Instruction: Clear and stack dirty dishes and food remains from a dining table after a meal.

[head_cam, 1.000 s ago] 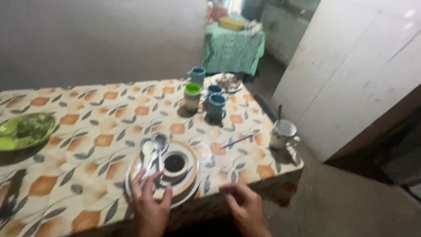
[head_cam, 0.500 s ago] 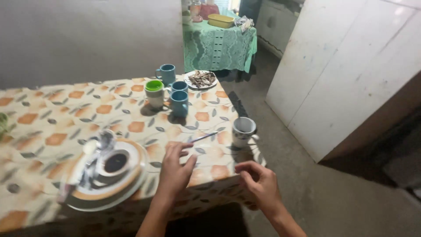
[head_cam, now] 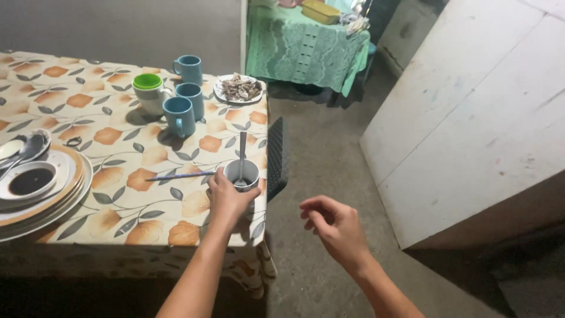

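Mug (head_cam: 241, 174) with a spoon (head_cam: 242, 154) stood at the bench (head_cam: 118, 153) corner, gripped by the left hand (head_cam: 226, 199); not yet lifted. The right hand (head_cam: 332, 227) hung loosely curled, empty.

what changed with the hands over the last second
The left hand left the stacked plates and moved right to grasp the white mug holding a spoon. The right hand stays empty, off the table edge. The blue mugs stayed put.

Left hand (head_cam: 226, 197) curled in grip; right hand (head_cam: 332, 227) loosely open
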